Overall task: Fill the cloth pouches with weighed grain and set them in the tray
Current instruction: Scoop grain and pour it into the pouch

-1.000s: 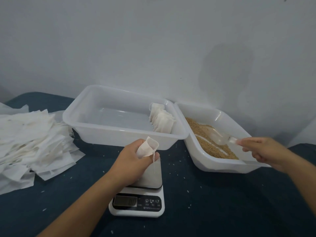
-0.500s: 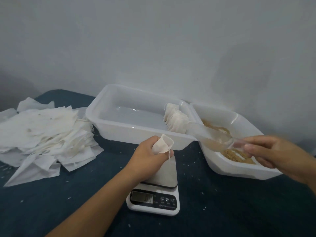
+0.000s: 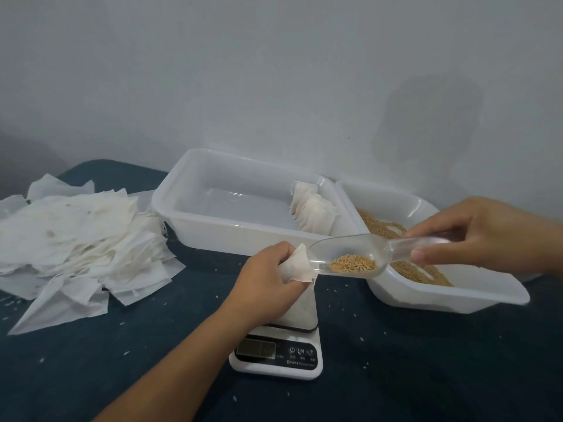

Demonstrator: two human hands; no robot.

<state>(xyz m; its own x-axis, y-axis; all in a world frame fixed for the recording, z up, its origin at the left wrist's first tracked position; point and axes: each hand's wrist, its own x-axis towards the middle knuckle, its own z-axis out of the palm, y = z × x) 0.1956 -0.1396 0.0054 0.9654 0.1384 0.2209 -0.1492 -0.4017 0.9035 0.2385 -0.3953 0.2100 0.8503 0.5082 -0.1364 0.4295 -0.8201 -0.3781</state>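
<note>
Above the scale (image 3: 275,351), the left hand (image 3: 268,281) curls its grip round a white pouch (image 3: 297,266), hiding most of the scale's platform, while the display digits are too blurred to read. The right hand (image 3: 484,236) pinches the clear scoop (image 3: 350,257), its grain (image 3: 353,264) at the pouch mouth. Behind the scale, filled pouches (image 3: 313,213) stand in the tray (image 3: 195,220).

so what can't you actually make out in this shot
Head view only:
- Small white digital kitchen scale: display digits too blurred to read; left hand covers most of its platform.
- White cloth pouch in that hand: inside hidden by its fabric.
- Right hand holding clear plastic scoop: wrist cut off by frame edge.
</note>
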